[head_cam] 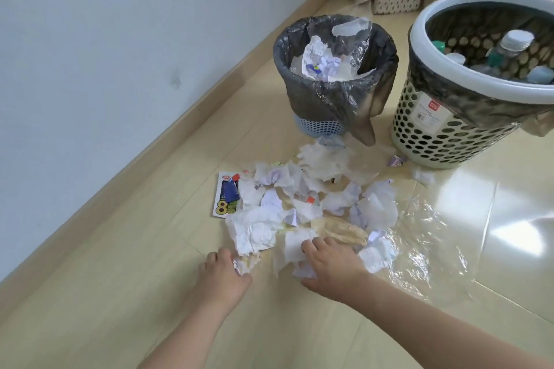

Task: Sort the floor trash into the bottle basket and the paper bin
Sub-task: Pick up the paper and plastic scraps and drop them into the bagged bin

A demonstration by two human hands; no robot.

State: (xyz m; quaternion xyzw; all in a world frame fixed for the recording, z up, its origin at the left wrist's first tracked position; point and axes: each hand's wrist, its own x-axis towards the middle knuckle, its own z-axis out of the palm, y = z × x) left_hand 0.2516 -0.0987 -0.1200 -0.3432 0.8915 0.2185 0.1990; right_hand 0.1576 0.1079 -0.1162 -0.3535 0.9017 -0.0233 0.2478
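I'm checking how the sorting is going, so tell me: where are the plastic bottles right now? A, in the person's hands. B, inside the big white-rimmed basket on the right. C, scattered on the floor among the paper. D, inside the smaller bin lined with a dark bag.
B: the bottles stand inside the white-rimmed basket, while the smaller bin and the floor pile show only paper and plastic wrap.
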